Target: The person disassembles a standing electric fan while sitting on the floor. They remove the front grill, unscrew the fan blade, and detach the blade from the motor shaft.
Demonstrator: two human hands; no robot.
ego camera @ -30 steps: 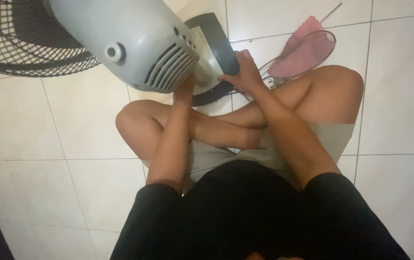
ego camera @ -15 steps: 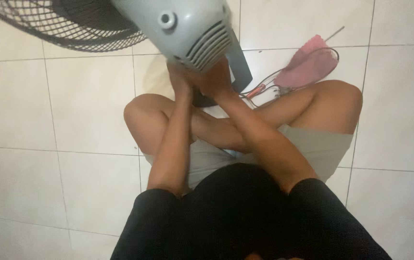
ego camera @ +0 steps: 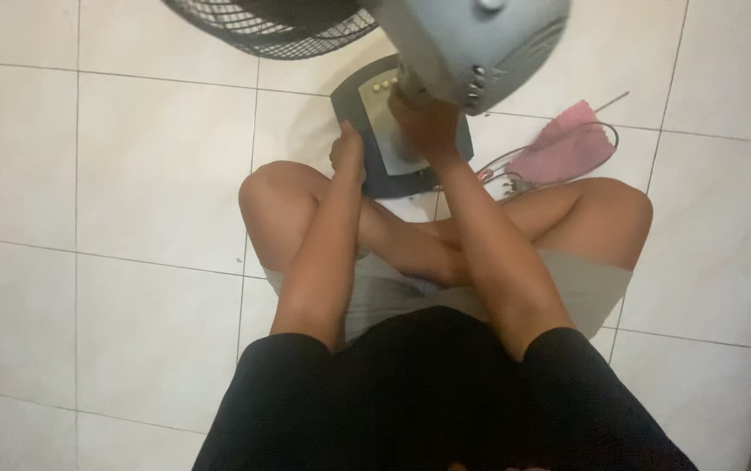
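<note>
I'm cross-legged on the tiled floor [ego camera: 131, 183], the fan's dark base [ego camera: 366, 131] just past my knees. My left hand [ego camera: 347, 155] rests on its near edge; my right hand [ego camera: 428, 122] grips the stem under the grey motor housing [ego camera: 480, 44]. Pink racket [ego camera: 563, 148] lies rightward.

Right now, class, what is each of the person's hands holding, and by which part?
The left hand grips the left edge of the fan's dark base. The right hand holds the fan's neck, just under the grey motor housing.
</note>
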